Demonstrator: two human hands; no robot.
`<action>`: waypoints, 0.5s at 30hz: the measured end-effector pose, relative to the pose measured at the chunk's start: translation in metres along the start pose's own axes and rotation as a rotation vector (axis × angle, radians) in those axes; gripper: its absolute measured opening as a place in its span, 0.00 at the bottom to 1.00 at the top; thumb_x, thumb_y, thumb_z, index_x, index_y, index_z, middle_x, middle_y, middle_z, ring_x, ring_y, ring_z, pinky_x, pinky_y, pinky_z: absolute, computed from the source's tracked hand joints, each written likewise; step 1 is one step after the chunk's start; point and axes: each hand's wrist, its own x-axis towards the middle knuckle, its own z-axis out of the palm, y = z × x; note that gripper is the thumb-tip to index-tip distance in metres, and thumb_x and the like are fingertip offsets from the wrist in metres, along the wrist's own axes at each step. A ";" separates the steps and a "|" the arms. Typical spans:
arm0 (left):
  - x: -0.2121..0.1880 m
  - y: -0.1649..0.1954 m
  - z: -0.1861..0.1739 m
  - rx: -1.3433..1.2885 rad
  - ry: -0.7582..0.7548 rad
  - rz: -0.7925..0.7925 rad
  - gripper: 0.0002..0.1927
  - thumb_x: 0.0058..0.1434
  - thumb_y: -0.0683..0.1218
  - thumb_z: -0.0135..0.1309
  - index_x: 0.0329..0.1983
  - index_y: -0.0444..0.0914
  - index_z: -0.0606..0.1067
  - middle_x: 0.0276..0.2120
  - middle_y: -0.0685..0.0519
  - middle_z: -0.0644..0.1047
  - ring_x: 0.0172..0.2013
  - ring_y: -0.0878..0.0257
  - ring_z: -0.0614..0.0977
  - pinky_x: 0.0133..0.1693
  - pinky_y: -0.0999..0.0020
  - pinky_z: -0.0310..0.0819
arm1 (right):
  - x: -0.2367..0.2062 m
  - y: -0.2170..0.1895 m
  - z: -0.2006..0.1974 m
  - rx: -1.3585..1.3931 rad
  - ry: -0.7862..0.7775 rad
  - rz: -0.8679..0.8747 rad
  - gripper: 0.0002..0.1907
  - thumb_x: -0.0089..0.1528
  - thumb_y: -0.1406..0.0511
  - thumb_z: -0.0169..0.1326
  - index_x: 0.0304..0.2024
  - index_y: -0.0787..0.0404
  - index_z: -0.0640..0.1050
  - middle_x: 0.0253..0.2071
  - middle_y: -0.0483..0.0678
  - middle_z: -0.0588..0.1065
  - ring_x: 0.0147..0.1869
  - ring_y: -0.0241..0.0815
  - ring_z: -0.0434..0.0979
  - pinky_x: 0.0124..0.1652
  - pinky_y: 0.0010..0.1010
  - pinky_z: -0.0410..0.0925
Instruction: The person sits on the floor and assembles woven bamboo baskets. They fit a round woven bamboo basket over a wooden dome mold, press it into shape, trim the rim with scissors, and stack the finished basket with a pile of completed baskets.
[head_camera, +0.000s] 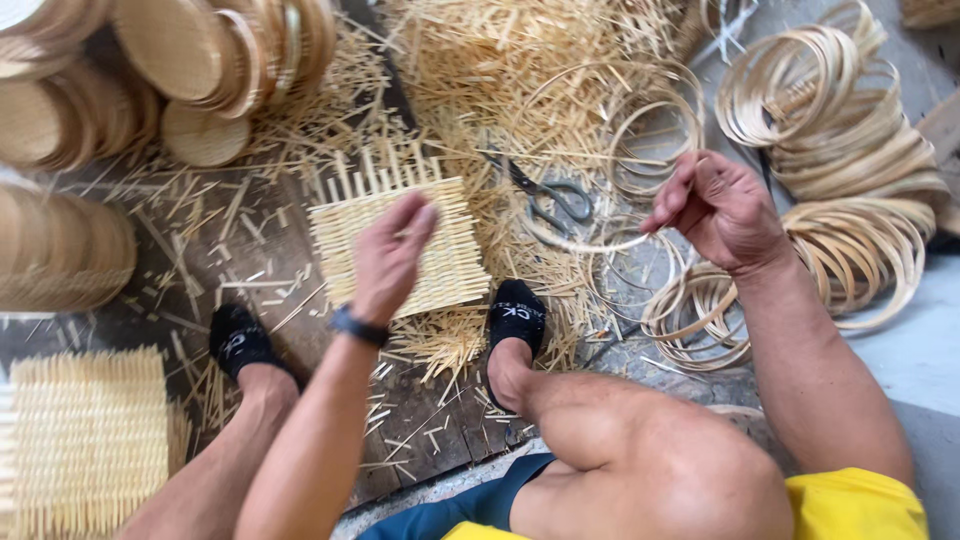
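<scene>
Right hand (715, 205) had its fingers pinched shut on a thin bamboo ring (590, 235) that hung flat, down and to the left of it, while the left hand (390, 260) hovered open-fingered right over the square woven mat (445, 265) on the floor, so it was the nearer one.

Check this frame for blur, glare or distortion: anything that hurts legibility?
Head view: even daylight, no harsh glare; left hand slightly motion-blurred over the woven mat; right hand holding a thin hoop is sharper; scissors readable; wide-angle bending at edges.
</scene>
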 end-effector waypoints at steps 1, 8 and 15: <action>0.005 0.008 0.013 -0.257 -0.013 -0.184 0.23 0.68 0.57 0.55 0.55 0.36 0.77 0.47 0.52 0.81 0.47 0.65 0.82 0.47 0.71 0.82 | 0.009 0.001 0.016 0.032 -0.071 0.050 0.14 0.78 0.60 0.44 0.49 0.66 0.74 0.38 0.52 0.76 0.46 0.48 0.80 0.53 0.56 0.74; -0.001 0.030 -0.009 -1.132 -0.063 -0.304 0.22 0.74 0.57 0.52 0.44 0.31 0.77 0.22 0.60 0.67 0.23 0.70 0.66 0.22 0.75 0.60 | 0.060 -0.004 0.127 -0.260 -0.116 0.321 0.16 0.74 0.61 0.45 0.54 0.66 0.75 0.41 0.55 0.74 0.46 0.50 0.79 0.53 0.55 0.75; 0.000 0.051 -0.044 -1.132 -0.023 -0.578 0.21 0.71 0.55 0.49 0.45 0.31 0.78 0.19 0.61 0.65 0.19 0.71 0.62 0.18 0.78 0.56 | 0.057 0.020 0.240 -1.997 -0.865 -1.069 0.27 0.60 0.71 0.52 0.62 0.48 0.75 0.55 0.49 0.70 0.60 0.47 0.67 0.60 0.39 0.65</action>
